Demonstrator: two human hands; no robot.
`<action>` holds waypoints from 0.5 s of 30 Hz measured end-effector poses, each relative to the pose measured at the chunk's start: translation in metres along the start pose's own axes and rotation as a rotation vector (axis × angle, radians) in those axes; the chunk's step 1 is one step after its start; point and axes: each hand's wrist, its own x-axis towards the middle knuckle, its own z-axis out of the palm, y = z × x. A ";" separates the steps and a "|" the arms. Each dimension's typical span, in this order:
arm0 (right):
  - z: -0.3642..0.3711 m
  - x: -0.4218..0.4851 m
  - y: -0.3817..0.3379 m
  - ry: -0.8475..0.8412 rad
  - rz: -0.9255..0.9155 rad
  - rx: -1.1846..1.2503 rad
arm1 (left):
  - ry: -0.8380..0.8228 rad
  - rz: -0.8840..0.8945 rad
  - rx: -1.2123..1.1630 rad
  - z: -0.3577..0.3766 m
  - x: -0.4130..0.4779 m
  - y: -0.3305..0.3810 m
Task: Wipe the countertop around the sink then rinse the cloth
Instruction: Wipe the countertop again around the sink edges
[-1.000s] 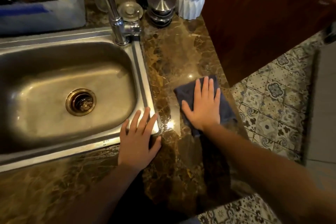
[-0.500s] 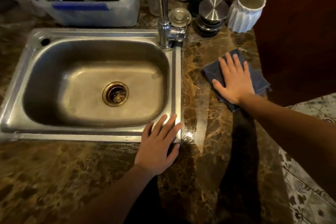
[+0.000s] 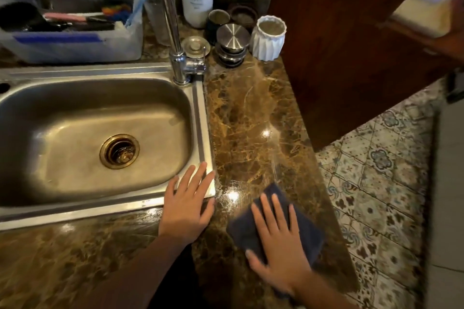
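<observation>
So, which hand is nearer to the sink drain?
The left. The left hand rests flat on the near right corner of the sink, right of the drain. The right hand presses the dark cloth on the countertop, farther right.

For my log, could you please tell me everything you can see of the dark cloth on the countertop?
The cloth is dark navy, soft-looking fabric, folded roughly square. It lies flat on the countertop right of the sink, near the front edge. The right hand presses on it with straight, spread fingers, covering its middle.
</observation>
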 end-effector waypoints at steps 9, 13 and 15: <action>-0.010 0.032 -0.001 -0.005 0.316 0.098 | 0.001 0.005 -0.046 -0.001 0.000 -0.002; -0.036 0.114 0.056 0.019 0.160 0.046 | -0.027 -0.023 -0.067 0.001 0.001 -0.003; -0.050 0.168 0.082 0.059 0.176 0.042 | -0.028 -0.034 -0.085 0.000 0.000 -0.002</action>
